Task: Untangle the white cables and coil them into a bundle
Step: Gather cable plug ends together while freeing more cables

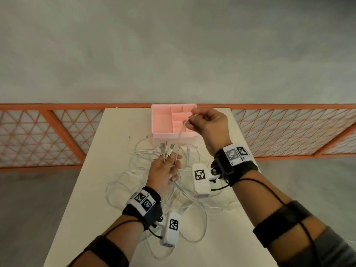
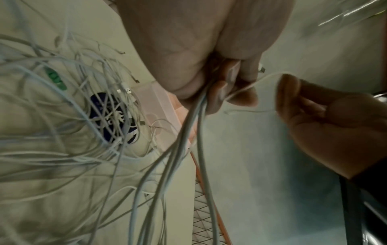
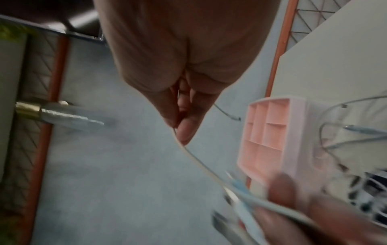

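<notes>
Head view: at frame center, the left hand (image 1: 163, 173) grips several white cables (image 1: 173, 191) in a bunch, plug ends sticking up past the fingers. The rest of the cables sprawl tangled on the white table (image 1: 92, 189) below and around it. Upper right of center, the right hand (image 1: 209, 122) pinches 1 cable raised over the pink tray (image 1: 161, 120), which sits at the table's far edge.
</notes>
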The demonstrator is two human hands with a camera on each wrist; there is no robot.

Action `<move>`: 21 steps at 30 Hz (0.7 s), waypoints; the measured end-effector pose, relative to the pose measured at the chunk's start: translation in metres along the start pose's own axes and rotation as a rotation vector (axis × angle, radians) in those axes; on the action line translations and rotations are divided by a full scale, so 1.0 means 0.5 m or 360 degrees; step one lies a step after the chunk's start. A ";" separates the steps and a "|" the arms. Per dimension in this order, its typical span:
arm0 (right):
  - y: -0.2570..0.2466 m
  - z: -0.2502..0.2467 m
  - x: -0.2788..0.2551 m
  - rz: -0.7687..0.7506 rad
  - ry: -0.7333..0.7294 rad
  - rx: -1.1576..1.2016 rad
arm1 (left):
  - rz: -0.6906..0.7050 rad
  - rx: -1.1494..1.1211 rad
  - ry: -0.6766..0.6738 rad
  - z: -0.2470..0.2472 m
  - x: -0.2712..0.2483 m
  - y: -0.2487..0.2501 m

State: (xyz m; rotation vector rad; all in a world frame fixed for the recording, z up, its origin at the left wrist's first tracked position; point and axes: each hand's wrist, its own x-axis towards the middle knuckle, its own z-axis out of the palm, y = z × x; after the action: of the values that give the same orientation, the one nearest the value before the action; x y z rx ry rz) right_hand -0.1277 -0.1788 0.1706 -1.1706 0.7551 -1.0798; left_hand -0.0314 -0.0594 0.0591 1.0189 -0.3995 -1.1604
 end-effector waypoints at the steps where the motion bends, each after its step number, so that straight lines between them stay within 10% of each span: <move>1: -0.017 -0.010 0.011 -0.0055 0.0075 0.0017 | -0.0024 -0.0005 -0.0032 -0.003 -0.004 -0.003; 12: -0.123 -0.134 0.073 -0.0457 0.0611 0.0163 | 0.0026 0.0270 0.0237 -0.052 -0.003 -0.007; 21: 0.053 -0.257 0.009 0.0387 0.0546 -0.0778 | 0.0256 -0.0144 0.0078 -0.024 0.015 0.094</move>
State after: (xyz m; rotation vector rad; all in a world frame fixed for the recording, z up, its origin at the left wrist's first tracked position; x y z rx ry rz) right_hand -0.2354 -0.2259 0.1126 -1.2675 1.4524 -0.9249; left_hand 0.0066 -0.0587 0.0900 0.9177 -0.3798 -0.9986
